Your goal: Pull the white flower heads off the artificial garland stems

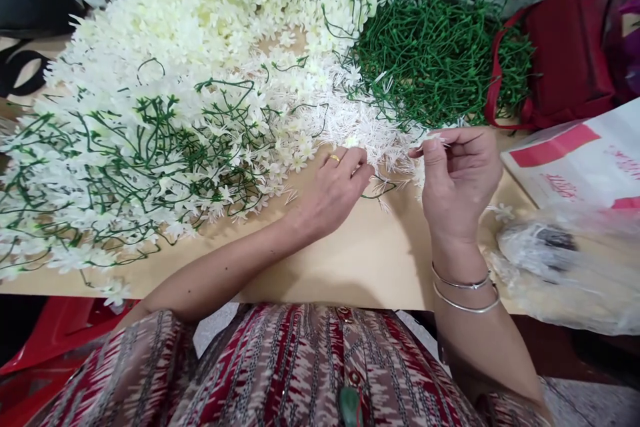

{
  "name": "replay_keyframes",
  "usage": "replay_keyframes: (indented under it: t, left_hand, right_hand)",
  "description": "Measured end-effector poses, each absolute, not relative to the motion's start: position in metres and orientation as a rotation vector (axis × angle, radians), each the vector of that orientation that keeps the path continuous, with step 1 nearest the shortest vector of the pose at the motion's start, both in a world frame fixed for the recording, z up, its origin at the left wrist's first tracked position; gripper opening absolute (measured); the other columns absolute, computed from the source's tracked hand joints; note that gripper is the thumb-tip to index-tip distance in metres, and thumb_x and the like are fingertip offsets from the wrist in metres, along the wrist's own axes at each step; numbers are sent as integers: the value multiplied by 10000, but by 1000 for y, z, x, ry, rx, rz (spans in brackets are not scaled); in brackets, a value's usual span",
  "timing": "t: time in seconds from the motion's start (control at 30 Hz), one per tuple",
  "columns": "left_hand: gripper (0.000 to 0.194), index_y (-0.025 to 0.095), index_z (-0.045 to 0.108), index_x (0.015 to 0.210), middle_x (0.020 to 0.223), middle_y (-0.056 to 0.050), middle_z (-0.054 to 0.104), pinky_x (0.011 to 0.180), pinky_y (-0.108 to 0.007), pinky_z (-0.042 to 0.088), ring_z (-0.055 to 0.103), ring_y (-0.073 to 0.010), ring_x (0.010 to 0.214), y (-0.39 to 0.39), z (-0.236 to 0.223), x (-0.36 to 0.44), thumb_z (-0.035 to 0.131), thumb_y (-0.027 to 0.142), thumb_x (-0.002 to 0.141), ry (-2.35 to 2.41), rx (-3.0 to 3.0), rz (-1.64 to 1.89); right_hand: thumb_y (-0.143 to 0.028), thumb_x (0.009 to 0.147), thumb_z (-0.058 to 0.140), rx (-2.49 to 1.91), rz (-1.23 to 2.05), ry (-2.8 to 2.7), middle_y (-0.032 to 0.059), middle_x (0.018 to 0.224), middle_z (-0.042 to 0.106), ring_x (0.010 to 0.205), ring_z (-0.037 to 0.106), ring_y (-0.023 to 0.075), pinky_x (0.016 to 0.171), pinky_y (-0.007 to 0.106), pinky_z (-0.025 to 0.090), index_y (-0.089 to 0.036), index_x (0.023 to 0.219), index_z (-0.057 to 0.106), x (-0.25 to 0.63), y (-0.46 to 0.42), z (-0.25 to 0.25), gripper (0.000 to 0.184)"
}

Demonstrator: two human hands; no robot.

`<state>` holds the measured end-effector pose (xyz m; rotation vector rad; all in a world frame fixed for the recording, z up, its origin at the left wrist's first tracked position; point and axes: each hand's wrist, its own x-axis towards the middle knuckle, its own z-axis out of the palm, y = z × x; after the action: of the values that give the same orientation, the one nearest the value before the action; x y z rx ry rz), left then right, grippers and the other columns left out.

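A big heap of white artificial flowers (200,33) covers the far left and middle of the wooden table (360,260). Finished sprigs on green stems (135,147) lie at the left. A pile of bare green stems (430,53) sits at the back right. Small white spiky flower pieces (370,127) lie just ahead of my hands. My left hand (335,190), with a gold ring, has its fingers curled and pinched on a thin green stem at the pile's edge. My right hand (457,177) is raised beside it, thumb and fingers pinched on a small white flower piece.
A red bag (565,47) stands at the back right, behind a white and red plastic bag (575,153). A clear plastic bag (565,267) of pale material lies at the table's right front edge. A red stool (55,333) is below the table at left.
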<state>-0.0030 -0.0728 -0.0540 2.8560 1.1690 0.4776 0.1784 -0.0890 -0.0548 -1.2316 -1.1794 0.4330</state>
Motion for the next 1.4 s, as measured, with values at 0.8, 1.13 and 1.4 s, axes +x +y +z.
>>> replay_keyframes:
  t: [0.8,1.13,1.4]
  left_hand:
    - [261,168,635,1024,891,-55,767,773,-258,566,762,-159,863,-44,-62,-18,638,428,1004,766,1618,872]
    - [112,166,648,1047,1063,-79,697,861,-308,512,651,-179,971,-54,-53,-18,557,231,1040,1000,2419,830]
    - [230,172,670,1056,1158,-102,674,866,-388,429,607,-253,1036,-59,-50,0,441,168,1069,1035,2920,363]
  right_hand:
    - [-352,943,702,-1255,630,-1226,-29,762,636,677,637,164,655,342,500,-270,904,608,160,-92,-63,131]
    - [-343,923,740,-1271,487,-1068,-38,784,614,690,637,153,672,329,497,-265,900,606,179,-87,-57,157]
    - [-370,935,740,-1263,503,-1121,-24,791,611,690,619,163,675,345,497,-272,922,622,178,-87,-59,153]
